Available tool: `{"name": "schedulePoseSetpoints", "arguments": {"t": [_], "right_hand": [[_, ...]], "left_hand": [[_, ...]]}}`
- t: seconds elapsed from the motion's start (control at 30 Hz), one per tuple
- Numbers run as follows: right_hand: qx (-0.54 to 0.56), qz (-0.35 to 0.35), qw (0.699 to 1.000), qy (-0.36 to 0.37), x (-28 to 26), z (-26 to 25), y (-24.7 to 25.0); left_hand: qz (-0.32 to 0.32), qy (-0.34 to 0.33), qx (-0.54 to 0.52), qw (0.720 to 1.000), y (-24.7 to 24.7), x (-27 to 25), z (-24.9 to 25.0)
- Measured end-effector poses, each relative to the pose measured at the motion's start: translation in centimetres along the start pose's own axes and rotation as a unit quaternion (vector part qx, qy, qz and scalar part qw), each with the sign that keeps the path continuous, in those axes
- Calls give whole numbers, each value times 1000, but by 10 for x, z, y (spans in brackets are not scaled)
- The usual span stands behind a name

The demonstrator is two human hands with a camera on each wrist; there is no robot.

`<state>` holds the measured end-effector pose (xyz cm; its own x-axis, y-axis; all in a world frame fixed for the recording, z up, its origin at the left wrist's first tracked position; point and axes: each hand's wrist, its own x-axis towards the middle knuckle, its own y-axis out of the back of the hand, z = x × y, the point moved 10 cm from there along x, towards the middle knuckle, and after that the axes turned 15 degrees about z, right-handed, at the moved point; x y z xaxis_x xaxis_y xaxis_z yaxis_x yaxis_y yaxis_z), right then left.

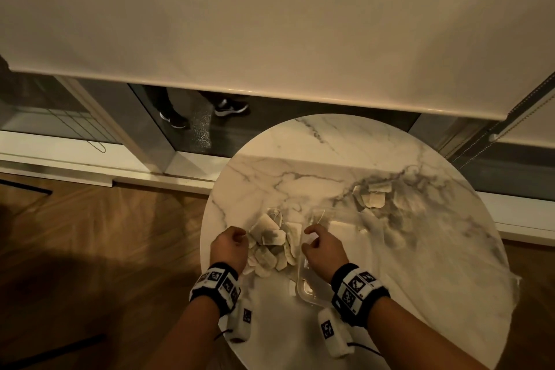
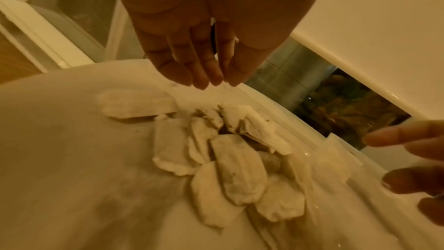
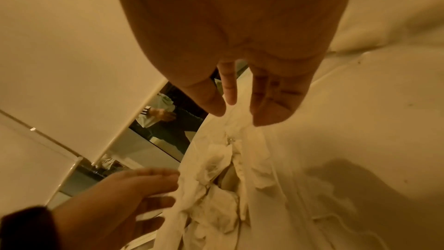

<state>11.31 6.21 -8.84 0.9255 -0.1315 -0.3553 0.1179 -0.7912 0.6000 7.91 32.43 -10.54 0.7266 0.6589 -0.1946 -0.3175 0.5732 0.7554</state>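
Observation:
A loose pile of pale tea bags [image 1: 271,245] [image 2: 238,170] [image 3: 216,187] lies on the round marble table [image 1: 435,279], between my two hands. My left hand [image 1: 241,234] [image 2: 206,81] hovers just left of the pile with relaxed fingers and holds nothing. My right hand [image 1: 309,237] [image 3: 238,109] hovers at the pile's right edge, over a clear plastic container [image 1: 306,290]; its fingers hang loose and empty. Each wrist view also catches the other hand: the right hand [image 2: 408,159] and the left hand [image 3: 115,197].
A second, smaller heap of tea bags [image 1: 375,197] lies at the table's far right. Behind the table hangs a lowered roller blind [image 1: 270,24] over a window, with shoes [image 1: 231,106] showing below it. Wooden floor [image 1: 90,249] lies to the left.

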Motion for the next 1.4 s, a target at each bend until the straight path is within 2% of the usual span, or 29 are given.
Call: {"name": "schedulePoseSetpoints", "arguments": {"t": [0.07,0.13,0.2,0.3,0.43,0.57,0.83,1.0,1.2,1.27,1.33,1.4], "right_hand": [[-20,0,1000,-8,-1,1,-2],[-17,-18,998,-50,0,11,-9],[9,-31,995,-92,2,23,-15],[68,-39,986,-147,4,38,-19],[128,-15,973,-191,3,42,-10],[148,16,965,-218,8,54,0],[41,70,984,-157,30,69,26],[28,99,987,-125,32,61,49],[71,164,976,-123,27,60,67],[173,111,967,-148,19,50,56],[265,-4,950,-168,5,33,38],[310,-77,935,-152,-6,16,30]], "left_hand": [[-26,-16,2,1000,-16,6,16],[-46,0,17,999,-29,13,21],[-68,9,54,996,-40,18,19],[-86,-13,96,992,-44,19,20],[-72,-21,94,993,-37,20,21],[-20,-16,43,999,-12,17,30],[63,-45,-86,993,41,-6,57],[19,-58,-173,983,37,-34,74],[-56,-38,-322,944,9,-64,97],[-87,-7,-359,929,-4,-74,102],[-112,24,-381,918,-16,-84,105],[-126,33,-384,914,-25,-92,108]]}}
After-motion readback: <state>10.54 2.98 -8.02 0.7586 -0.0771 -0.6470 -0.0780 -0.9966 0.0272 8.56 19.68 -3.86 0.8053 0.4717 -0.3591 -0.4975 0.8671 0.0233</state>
